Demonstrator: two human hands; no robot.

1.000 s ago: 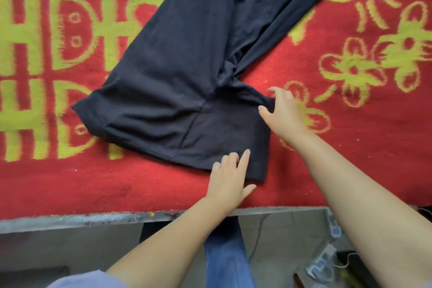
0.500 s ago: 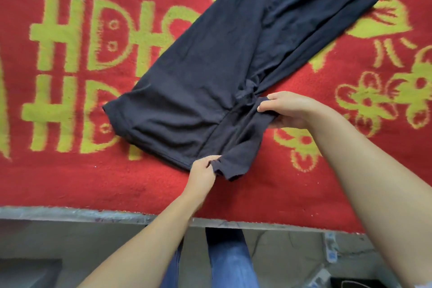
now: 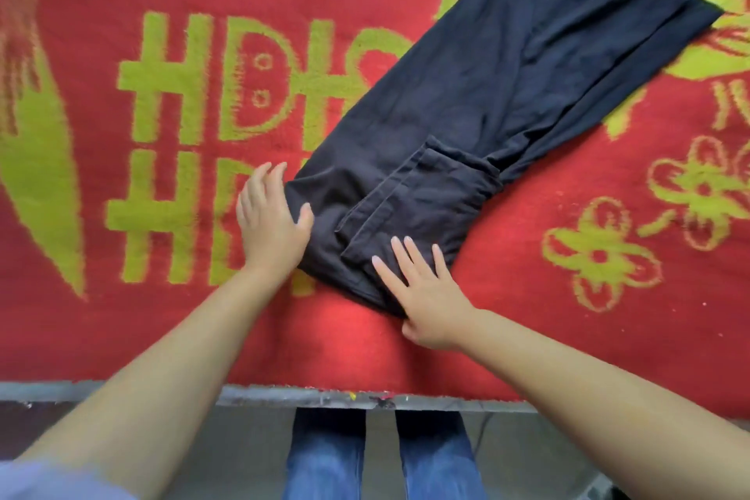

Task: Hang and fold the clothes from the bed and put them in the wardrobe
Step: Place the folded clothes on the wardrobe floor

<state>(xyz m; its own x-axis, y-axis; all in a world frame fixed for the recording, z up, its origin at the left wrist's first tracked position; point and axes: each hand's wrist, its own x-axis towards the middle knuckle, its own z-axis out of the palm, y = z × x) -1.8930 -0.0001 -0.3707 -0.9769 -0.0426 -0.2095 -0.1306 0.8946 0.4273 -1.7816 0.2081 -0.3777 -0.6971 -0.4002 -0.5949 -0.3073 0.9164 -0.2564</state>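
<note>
Now I see the red bed blanket point(image 3: 121, 337) carrying a dark garment point(image 3: 507, 93) diagonally toward its near edge; my left hand point(image 3: 270, 225) and right hand point(image 3: 426, 292) both press flat, fingers straight, on its folded end.

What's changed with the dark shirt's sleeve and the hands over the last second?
The sleeve that stuck out toward the right has been pinched by both hands, folded over onto the dark shirt, and let go. The left hand now rests flat at the shirt's left edge; the right hand presses its near edge. The shirt still lies diagonally on the red blanket.
</note>
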